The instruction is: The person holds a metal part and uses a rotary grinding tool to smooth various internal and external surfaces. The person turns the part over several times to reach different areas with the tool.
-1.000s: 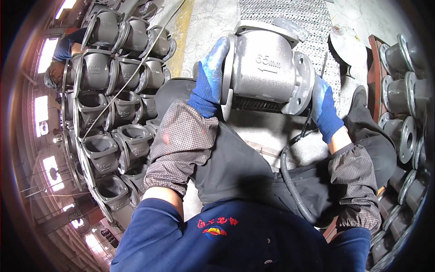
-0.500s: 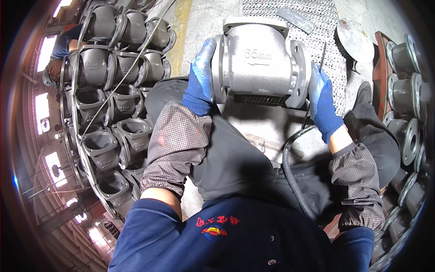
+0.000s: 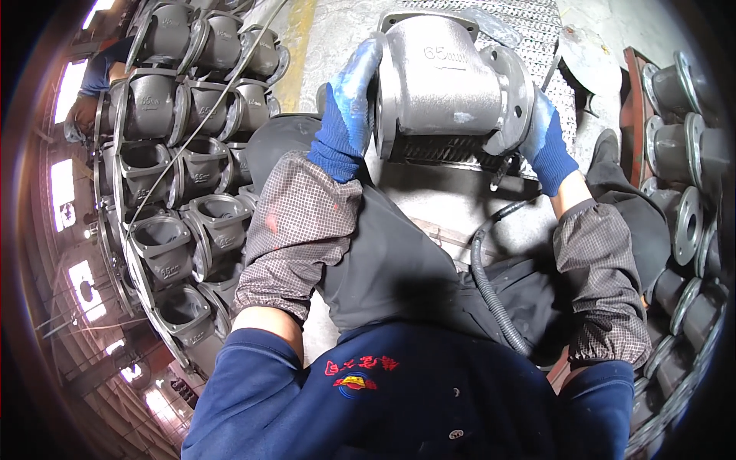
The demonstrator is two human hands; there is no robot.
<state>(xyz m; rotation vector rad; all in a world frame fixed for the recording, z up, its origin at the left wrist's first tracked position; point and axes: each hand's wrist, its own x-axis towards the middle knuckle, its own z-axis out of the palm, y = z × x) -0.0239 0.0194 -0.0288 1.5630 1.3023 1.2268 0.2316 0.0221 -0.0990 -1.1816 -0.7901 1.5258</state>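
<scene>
A grey cast-metal valve body (image 3: pixel 445 77) with round end flanges and a square top flange is between my hands, above a dark slatted surface. My left hand (image 3: pixel 349 100), in a blue and white work glove, grips the left flange. My right hand (image 3: pixel 546 142), gloved alike, holds the right flange from its outer side; some fingers are hidden behind the metal. Below the valve body, a corrugated grey hose (image 3: pixel 481 272) runs down across my right thigh. A dark, slim part (image 3: pixel 502 172) near the hose's upper end shows under the right flange.
Stacked valve bodies (image 3: pixel 149 107) fill the left, and more flanged castings (image 3: pixel 678 149) stand in a red-edged rack at right. Beyond the work lie a patterned metal mat (image 3: pixel 540 31) and a round plate (image 3: pixel 590 61). Another person's arm (image 3: pixel 96 80) reaches in at far left.
The valve body has tilted and turned between my hands, its right end swinging slightly nearer the viewer. My right hand has shifted with the flange. The whole view has moved a little.
</scene>
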